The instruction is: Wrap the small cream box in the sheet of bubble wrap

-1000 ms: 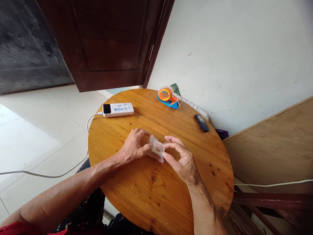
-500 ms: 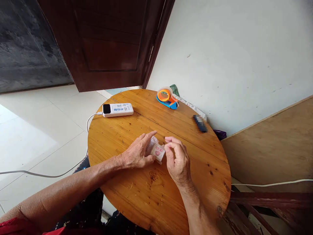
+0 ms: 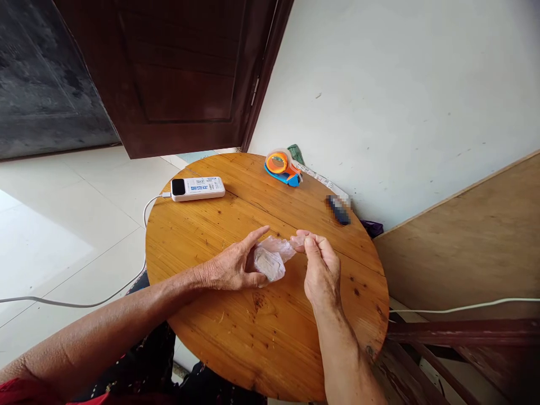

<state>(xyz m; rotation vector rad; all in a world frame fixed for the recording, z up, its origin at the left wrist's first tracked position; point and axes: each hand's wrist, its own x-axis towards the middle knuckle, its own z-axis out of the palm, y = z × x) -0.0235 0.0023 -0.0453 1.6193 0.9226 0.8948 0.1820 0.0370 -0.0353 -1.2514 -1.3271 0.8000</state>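
A small, pale, flat block (image 3: 266, 263) in thin clear plastic lies on the round wooden table (image 3: 236, 326); what kind of thing it is I cannot tell. My left hand (image 3: 231, 264) steadies it from the left, thumb at the near side and index finger stretched out beyond, the other fingers partly hidden. Between the thumb and fingers of my right hand (image 3: 323, 270) a corner of the plastic wrap (image 3: 280, 245) is pinched and drawn out to the right. The wrap is crumpled and covers most of the block.
Toward the back left lies a white power bank (image 3: 198, 189) with a cable (image 3: 145, 225) hanging off the table. An orange and blue tape dispenser (image 3: 283, 167) stands at the back. A dark blurred object (image 3: 338, 210) lies at the right, near the wall (image 3: 379, 112).
My right hand has moved right, pulling the plastic wrap out with it. Red print that showed on the block is now covered. My left hand stays around the block; the view shifts slightly.
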